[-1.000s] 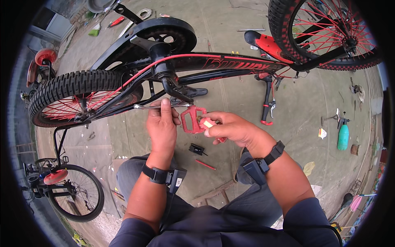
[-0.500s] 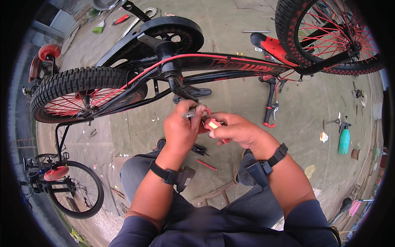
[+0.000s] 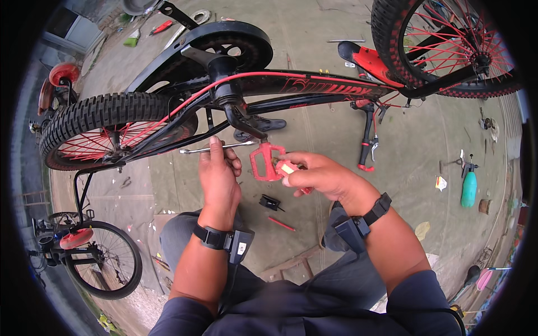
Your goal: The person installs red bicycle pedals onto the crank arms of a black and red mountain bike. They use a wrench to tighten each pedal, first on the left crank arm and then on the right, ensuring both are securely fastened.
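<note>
Head view: left grip [image 3: 219, 175] closed round the wrench [image 3: 193, 150]; right grip [image 3: 320, 175] holding the red pedal [image 3: 272, 172]; apparently pedal work at the crank arm [image 3: 240, 121]; next likely needs wrench seated.

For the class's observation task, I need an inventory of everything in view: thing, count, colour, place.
bicycle: one, black and red, across the upper half
pedal: one, red, by the crank's end
wrench: one, silver, left of the pedal
small block: one, black, floor below the pedal
thin stick: one, red, below the block
spray bottle: one, teal, floor at right
leaf: one, yellow, lower right
second bicycle: one, mostly black, lower left
edge clutter: several pieces, too small to tell
left hand: one, bare, on the wrench
right hand: one, bare, on the pedal
</note>
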The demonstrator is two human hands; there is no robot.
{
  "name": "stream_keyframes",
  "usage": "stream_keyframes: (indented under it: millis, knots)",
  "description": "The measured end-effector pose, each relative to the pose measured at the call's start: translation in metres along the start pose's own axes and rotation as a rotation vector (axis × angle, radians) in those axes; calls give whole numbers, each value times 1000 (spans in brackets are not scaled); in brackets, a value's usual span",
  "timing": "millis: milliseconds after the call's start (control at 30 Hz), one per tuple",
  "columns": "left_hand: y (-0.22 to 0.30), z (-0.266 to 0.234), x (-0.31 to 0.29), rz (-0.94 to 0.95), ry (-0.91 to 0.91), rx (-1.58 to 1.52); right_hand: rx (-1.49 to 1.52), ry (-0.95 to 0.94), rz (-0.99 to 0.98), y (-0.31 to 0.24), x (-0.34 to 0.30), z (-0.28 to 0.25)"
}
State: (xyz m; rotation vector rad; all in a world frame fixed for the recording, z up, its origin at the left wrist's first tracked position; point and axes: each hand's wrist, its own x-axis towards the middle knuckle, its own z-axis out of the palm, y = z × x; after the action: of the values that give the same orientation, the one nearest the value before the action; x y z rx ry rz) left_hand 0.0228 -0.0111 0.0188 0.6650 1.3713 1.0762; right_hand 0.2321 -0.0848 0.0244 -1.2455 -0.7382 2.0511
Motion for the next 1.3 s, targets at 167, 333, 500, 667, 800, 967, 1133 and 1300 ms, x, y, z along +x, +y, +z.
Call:
stream_keyframes:
  millis: [167, 333, 500, 667, 800, 967, 1133, 1300]
  knots:
    - [-7, 10, -8, 392, -154, 285, -3, -12, 1, -1, 0, 0]
    - [-12, 19, -13, 758, -247, 627, 1, -41, -14, -1, 1, -1]
    - [-16, 20, -16, 941, -249, 919, 8, -58, -9, -1, 2, -1]
    - [-14, 10, -5, 309, -196, 280, 1, -28, -1, -1, 1, -1]
    - [-11, -4, 10, -317, -74, -136, -11, -29, 6, -3, 1, 1]
    - [-4, -9, 12, -139, 3, -155, 1, -6, 5, 1, 2, -1]
    - [-5, 4, 1, 244, -65, 204, -3, -20, -3, 1, 4, -1]
    - [-8, 13, -7, 529, -186, 431, 4, -15, 1, 1, 4, -1]
